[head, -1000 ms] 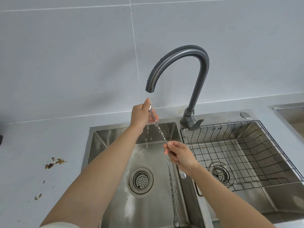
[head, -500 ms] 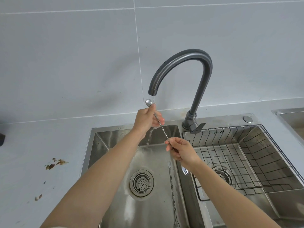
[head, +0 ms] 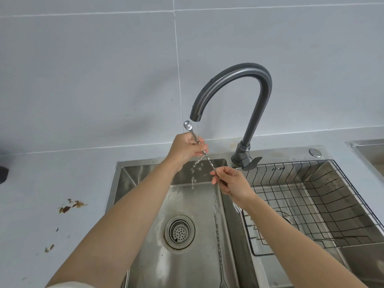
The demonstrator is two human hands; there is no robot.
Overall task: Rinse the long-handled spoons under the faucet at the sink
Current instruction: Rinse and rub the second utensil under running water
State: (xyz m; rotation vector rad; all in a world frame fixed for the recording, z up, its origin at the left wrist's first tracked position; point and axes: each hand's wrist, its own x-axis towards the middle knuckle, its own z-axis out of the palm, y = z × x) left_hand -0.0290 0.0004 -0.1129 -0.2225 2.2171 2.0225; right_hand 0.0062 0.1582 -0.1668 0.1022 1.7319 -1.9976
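On the left, the grey counter (head: 52, 183) carried a few brown stains (head: 71, 206), and a dark object (head: 3, 173) sat cut off at the far left edge. To its right lay the steel sink (head: 133, 163), with a round strainer drain (head: 179, 231) in the floor of its left basin. The left hand (head: 185, 150) was raised over the far end of that basin, fingers curled round the upper shaft of a long-handled spoon (head: 208, 162). The small bowl stuck up past the hand, just left of the spout. A thin stream of water (head: 197, 129) fell from the dark faucet (head: 249, 69) onto those fingers and broke into drops below them. The twisted shaft slanted down to the right into the right hand (head: 230, 183), which pinched it between thumb and fingertips above the divider between the basins. A second long-handled spoon (head: 218, 242) lay on the left basin's floor, along its right wall. The right basin held a black wire rack (head: 311, 204), and another steel basin (head: 369, 150) showed at the far right edge.
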